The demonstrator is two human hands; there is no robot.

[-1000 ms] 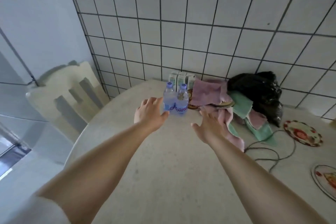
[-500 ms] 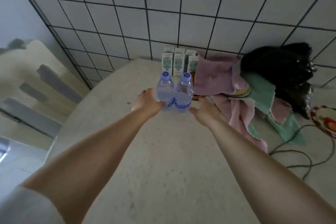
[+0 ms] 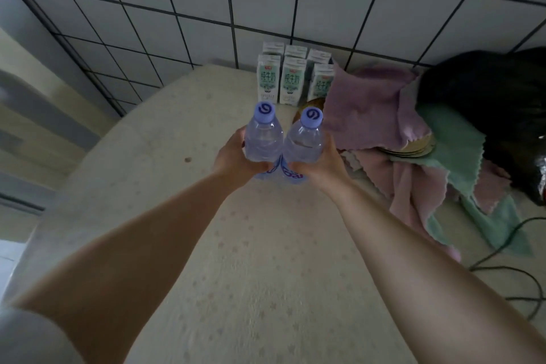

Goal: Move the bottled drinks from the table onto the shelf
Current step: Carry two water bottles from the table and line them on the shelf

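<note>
Two clear water bottles with pale purple caps stand side by side, touching, near the middle of the round table. My left hand grips the left bottle around its body. My right hand grips the right bottle the same way. Whether the bottles rest on the tabletop or are lifted off it, I cannot tell. No shelf is in view.
Several small milk cartons stand behind the bottles against the tiled wall. Pink and green cloths lie heaped to the right over some round mats, beside a black bag. A dark cable trails at right. A pale chair stands left.
Both hands reached forward from open and apart and closed around the two bottles. The camera moved closer and tilted down over them.
</note>
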